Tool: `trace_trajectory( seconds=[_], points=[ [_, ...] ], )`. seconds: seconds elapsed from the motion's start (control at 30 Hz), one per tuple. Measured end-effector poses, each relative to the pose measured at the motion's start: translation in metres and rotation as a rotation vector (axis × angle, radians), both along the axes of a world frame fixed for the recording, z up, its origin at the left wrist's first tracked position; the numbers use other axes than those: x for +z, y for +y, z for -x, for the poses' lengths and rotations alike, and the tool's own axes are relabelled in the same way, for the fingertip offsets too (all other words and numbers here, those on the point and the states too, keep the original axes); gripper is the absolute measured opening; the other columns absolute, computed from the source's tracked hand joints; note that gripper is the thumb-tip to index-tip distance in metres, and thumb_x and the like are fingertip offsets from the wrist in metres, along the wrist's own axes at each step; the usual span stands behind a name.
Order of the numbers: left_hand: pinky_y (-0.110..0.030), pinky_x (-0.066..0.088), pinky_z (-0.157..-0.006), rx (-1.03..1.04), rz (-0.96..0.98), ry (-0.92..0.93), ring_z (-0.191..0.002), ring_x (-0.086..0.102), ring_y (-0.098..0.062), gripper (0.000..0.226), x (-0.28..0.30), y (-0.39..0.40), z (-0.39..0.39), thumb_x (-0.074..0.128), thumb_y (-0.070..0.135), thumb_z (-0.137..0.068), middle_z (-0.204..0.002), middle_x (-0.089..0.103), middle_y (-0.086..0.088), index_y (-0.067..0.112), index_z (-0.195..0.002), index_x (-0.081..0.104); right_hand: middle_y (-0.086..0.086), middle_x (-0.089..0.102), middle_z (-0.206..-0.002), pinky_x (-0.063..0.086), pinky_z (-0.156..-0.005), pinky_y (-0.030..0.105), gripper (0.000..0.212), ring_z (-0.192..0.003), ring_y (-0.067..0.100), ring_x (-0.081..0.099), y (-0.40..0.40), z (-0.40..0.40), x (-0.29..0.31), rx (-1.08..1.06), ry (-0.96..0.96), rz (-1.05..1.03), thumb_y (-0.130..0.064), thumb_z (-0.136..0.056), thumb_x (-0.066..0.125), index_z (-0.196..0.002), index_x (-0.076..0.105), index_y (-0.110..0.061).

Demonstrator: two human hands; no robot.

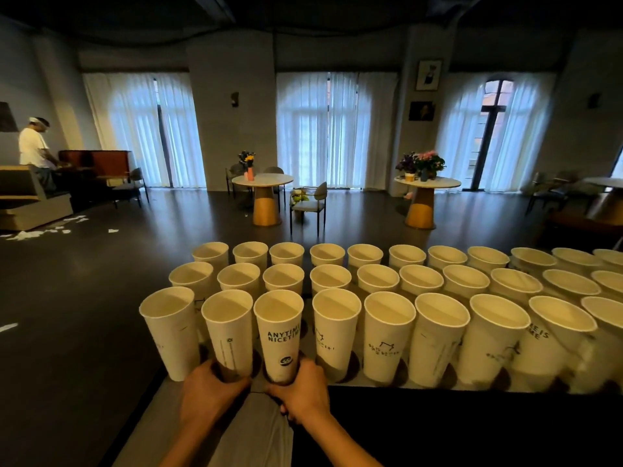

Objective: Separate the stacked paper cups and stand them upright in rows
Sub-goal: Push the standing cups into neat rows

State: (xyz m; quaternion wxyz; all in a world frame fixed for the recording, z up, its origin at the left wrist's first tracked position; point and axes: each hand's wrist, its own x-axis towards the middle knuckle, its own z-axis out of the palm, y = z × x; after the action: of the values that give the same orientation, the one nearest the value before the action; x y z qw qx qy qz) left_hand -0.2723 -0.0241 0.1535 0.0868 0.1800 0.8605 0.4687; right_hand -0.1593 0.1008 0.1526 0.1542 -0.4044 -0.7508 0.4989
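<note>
Several tall white paper cups stand upright in three rows across a dark table (472, 419). In the nearest row, my left hand (210, 394) grips the base of the second cup from the left (228, 328). My right hand (301, 394) wraps the base of the cup beside it (279, 335), which is printed "ANYTIME NICETIME". Both cups are upright, their bottoms hidden by my fingers. Another cup (170, 332) stands at the row's left end, at the table's corner.
The rows run off the right edge of the view. The table's left edge lies just left of the cups, with dark floor (84, 315) beyond. Round café tables (263, 180), chairs (312, 203) and a person (33, 150) at the far left are well behind.
</note>
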Motion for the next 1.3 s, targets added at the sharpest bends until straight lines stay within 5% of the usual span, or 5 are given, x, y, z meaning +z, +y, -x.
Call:
trace_trajectory(
  seconds=[0.43,0.57,0.8,0.93,1.3],
  points=[
    [-0.038,0.051,-0.08,0.18,0.012,-0.076,-0.09,0.064,-0.029,0.063,0.007,0.001,-0.023,0.098,0.029,-0.054,-0.092,0.069,-0.01,0.011,-0.103,0.062,0.013,0.071,-0.074,0.056,-0.045,0.028,0.042,-0.044,0.015,0.064,0.006,-0.038,-0.002,-0.008,0.045,0.25,-0.009,-0.078,0.078,-0.108,0.049,-0.016],
    [-0.04,0.05,-0.079,0.181,0.038,0.01,-0.078,0.062,-0.028,0.035,0.005,0.005,-0.039,0.093,0.023,-0.066,-0.078,0.068,-0.011,0.009,-0.084,0.067,0.01,0.072,-0.069,0.051,-0.043,0.024,0.028,-0.04,0.012,0.062,0.026,-0.072,-0.008,0.102,-0.007,0.286,-0.015,-0.08,0.078,-0.1,0.058,-0.013],
    [-0.032,0.049,-0.055,0.105,0.057,0.034,-0.061,0.065,-0.029,0.013,0.018,0.042,-0.128,0.075,0.003,-0.081,-0.062,0.069,-0.014,0.004,-0.072,0.066,0.001,0.072,-0.095,0.055,-0.092,0.031,0.02,-0.09,0.012,0.069,0.095,-0.145,0.003,0.576,-0.129,0.154,-0.031,-0.076,0.081,-0.088,0.067,-0.027],
    [-0.034,0.047,-0.057,-0.039,0.106,0.13,-0.058,0.062,-0.023,0.021,0.032,0.078,-0.186,0.079,0.005,-0.078,-0.058,0.065,-0.007,0.01,-0.065,0.063,-0.003,0.066,-0.076,0.054,-0.078,0.027,0.02,-0.068,0.006,0.063,0.126,-0.201,0.017,0.688,-0.106,0.12,-0.023,-0.082,0.077,-0.098,0.066,-0.019],
    [-0.032,0.054,-0.061,-0.461,-0.097,0.26,-0.057,0.061,-0.009,0.022,0.104,0.196,-0.315,0.08,0.005,-0.078,-0.061,0.064,-0.002,0.014,-0.07,0.061,0.008,0.069,-0.081,0.057,-0.069,0.024,0.008,-0.07,0.013,0.069,0.21,-0.327,0.065,0.63,0.174,0.098,-0.013,-0.086,0.071,-0.092,0.066,-0.016]
  ],
)
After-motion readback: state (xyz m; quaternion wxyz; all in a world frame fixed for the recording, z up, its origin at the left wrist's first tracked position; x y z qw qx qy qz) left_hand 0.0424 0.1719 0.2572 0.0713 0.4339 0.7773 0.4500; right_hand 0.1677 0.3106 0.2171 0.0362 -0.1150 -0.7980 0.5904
